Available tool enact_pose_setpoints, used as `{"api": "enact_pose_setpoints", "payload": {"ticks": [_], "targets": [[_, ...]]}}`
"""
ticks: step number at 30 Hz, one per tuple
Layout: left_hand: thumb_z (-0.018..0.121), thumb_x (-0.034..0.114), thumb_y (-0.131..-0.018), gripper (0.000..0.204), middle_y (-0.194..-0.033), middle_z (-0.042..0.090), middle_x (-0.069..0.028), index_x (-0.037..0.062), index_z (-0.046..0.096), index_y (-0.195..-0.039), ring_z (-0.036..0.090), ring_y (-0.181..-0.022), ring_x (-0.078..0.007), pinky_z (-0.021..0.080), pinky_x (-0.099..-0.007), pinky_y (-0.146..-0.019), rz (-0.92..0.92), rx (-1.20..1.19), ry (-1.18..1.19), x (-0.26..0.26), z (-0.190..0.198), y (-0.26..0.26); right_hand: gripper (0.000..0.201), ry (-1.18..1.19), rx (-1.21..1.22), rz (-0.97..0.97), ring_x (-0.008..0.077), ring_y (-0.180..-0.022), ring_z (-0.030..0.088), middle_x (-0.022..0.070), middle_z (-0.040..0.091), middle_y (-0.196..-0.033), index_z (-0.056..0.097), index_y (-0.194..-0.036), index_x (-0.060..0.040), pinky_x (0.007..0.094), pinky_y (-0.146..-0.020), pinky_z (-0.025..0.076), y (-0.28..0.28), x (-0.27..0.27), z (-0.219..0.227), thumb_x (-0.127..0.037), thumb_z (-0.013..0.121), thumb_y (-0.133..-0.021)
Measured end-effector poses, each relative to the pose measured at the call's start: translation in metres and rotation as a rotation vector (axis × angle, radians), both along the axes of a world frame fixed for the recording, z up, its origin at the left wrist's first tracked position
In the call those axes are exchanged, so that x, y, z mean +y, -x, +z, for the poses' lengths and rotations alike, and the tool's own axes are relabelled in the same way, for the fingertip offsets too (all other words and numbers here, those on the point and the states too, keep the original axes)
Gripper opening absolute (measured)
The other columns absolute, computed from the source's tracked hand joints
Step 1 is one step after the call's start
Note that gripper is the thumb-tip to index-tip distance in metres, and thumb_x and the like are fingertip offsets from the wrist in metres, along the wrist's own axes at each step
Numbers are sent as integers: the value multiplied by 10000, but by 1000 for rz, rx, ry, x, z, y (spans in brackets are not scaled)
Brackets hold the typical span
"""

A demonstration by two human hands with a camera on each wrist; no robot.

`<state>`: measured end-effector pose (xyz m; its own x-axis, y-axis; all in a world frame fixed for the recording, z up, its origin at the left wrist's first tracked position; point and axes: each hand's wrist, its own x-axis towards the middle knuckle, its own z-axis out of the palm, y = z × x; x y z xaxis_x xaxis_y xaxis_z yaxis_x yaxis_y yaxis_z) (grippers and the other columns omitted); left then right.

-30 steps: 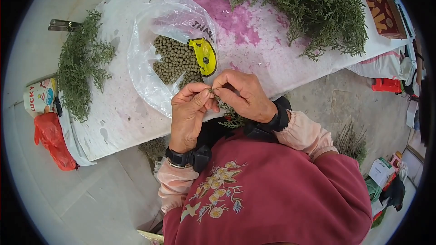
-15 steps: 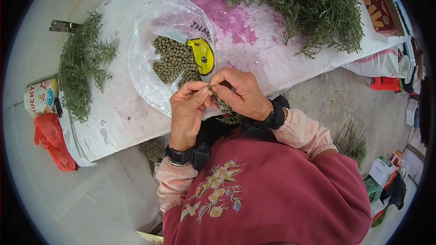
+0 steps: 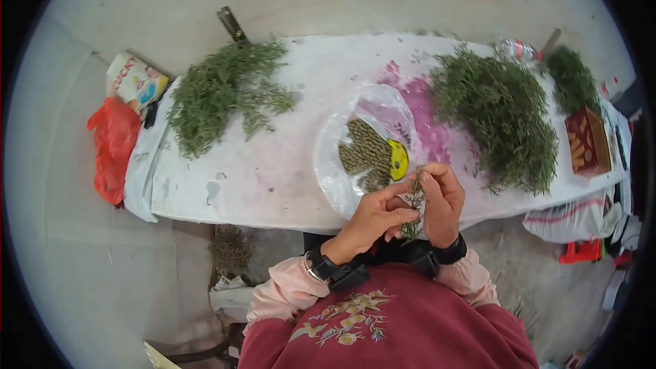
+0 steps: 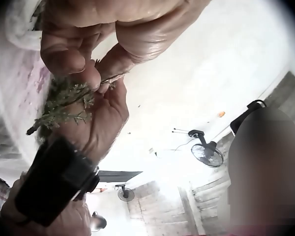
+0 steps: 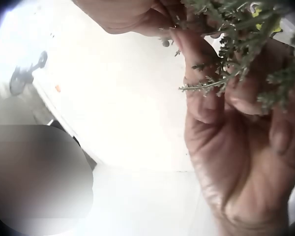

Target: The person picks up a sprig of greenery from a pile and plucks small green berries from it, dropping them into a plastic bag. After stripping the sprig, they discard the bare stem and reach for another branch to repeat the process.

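Observation:
A small green evergreen sprig (image 3: 413, 198) stands between my two hands, over the front edge of the table. My left hand (image 3: 372, 222) holds it lower down with thumb and fingers, from the left. Near its top, my right hand (image 3: 443, 208) pinches it between thumb and forefinger. In the left wrist view, the sprig (image 4: 64, 105) spreads across the right palm, its thin end at the fingertips. The right wrist view shows its leafy sprays (image 5: 226, 78) in front of the left fingers. Just beyond the hands lies an open clear plastic bag (image 3: 328, 171) of brownish pellets (image 3: 365, 154).
A yellow tag (image 3: 398, 160) lies in the bag. Evergreen branches are heaped at left (image 3: 219, 92) and right (image 3: 499, 119) on the white, pink-stained table (image 3: 273, 191). A red box (image 3: 588, 142) sits at the right end; a red plastic bag (image 3: 113, 150) hangs at the left.
The head view has swung, showing more table and wall. The right hand has turned more upright, and the sprig, mostly hidden under it before, now shows between both hands.

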<state>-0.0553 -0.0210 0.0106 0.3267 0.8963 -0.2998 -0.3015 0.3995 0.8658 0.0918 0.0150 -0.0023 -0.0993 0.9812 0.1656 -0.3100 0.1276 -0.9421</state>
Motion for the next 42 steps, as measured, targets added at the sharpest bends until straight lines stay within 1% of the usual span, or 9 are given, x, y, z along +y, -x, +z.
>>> {"api": "enact_pose_setpoints", "payload": {"ticks": [10, 14, 17, 18, 20, 24, 28, 38, 42], "targets": [[580, 156, -852, 162, -649, 570, -3, 21, 613, -934, 498, -465, -91, 420, -232, -427, 473, 284, -177, 58, 78, 159, 142, 71, -154, 123, 92, -743, 533, 63, 607, -926, 558, -1010, 5, 238, -709, 443, -29, -11, -2, -70, 499, -904], [505, 104, -875, 209, -856, 607, -121, -12, 529, -1047, 615, -765, -242, 510, -351, -690, 458, 360, -583, 101, 91, 249, 142, 128, -159, 185, 93, -769, 544, 61, 614, -911, 556, -1016, 9, 235, -714, 456, -43, -20, -4, -62, 518, -898], [417, 123, -924, 338, -1153, 539, -200, 6, 404, -1241, 541, -1076, -314, 432, -413, -959, 182, 930, -955, 109, 96, 317, 148, 143, -207, 69, 96, -760, 547, 62, 617, -901, 558, -1011, 18, 227, -701, 457, -70, -31, 2, -71, 526, -897], [428, 89, -920, 396, -1215, 484, -209, -21, 360, -1293, 479, -1151, -292, 363, -393, -1026, 224, 509, -768, 117, 90, 347, 160, 133, -228, 31, 95, -738, 547, 60, 618, -896, 557, -1009, 25, 225, -680, 461, -79, -32, 4, -78, 542, -887], [478, 106, -909, 438, -1212, 493, -176, -25, 366, -1312, 500, -1109, -220, 402, -309, -969, 487, 188, -456, 107, 100, 336, 174, 137, -267, -75, 93, -716, 547, 57, 619, -892, 556, -1006, 31, 222, -658, 465, -106, -31, 5, -85, 559, -878], [524, 116, -889, 457, -1185, 525, -105, 7, 392, -1313, 537, -862, -95, 439, -224, -757, 525, 230, -305, 69, 89, 271, 181, 36, -620, -286, 73, -671, 537, 62, 616, -893, 569, -1013, 13, 217, -615, 449, -150, -18, 16, -78, 580, -858], [557, 118, -859, 374, -986, 590, -127, -26, 466, -1192, 532, -668, -113, 445, -232, -584, 638, 217, -190, 20, 63, 177, 232, -37, -913, -421, 70, -611, 528, 67, 610, -893, 573, -1040, -16, 228, -570, 442, -162, -8, 22, -98, 621, -828], [530, 23, -837, 236, -910, 632, -165, -44, 575, -1059, 601, -656, -164, 493, -273, -575, 265, -144, -48, -24, 14, 31, 369, -413, -1486, -419, 307, -637, 591, 110, 607, -867, 522, -1145, -63, 380, -574, 467, -117, 52, 19, -139, 620, -797], [548, 39, -846, 244, -938, 635, -169, -47, 571, -1073, 610, -677, -169, 496, -270, -580, 131, -256, -22, -26, -3, 3, 356, -297, -1567, -117, 400, -692, 568, 129, 602, -800, 523, -1146, -81, 440, -610, 466, -112, 74, 10, -113, 582, -796]]}}
